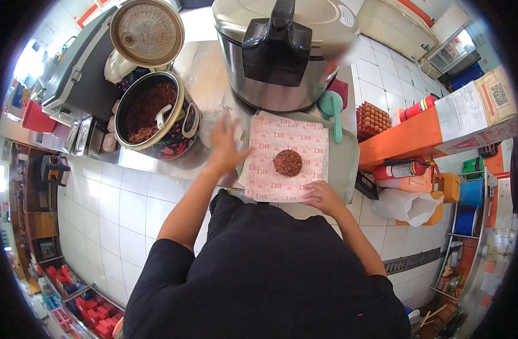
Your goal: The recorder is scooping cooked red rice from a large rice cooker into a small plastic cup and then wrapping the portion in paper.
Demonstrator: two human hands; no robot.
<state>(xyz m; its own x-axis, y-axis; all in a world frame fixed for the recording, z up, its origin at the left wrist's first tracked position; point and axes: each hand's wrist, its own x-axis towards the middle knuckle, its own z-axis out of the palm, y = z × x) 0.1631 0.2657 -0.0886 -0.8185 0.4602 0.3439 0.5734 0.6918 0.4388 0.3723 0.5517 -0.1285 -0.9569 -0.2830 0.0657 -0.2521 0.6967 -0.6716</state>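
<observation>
A round, flat-topped mound of reddish-brown cooked rice (pixel 287 163) sits on a printed sheet of wrapping paper (pixel 270 183), which lies on a stack of similar sheets over a pale green tray (pixel 342 169). My right hand (pixel 322 199) rests at the paper's lower right edge, fingers stretched out. Left of the paper, my left hand (pixel 224 146) is smeared by motion, its fingers spread and nothing visible in them. Beside it is a crumpled clear plastic piece (pixel 212 125). The open rice cooker (pixel 177 131), dark with a flower pattern, holds more of this rice and a white scoop (pixel 163 116).
A large steel cooker (pixel 264 93) with a black handle stands behind the tray. A turquoise scoop (pixel 337 121) lies at the tray's upper right. The rice cooker's raised lid (pixel 147 33) leans back. Egg trays (pixel 373 120) and fire extinguishers (pixel 403 169) are to the right.
</observation>
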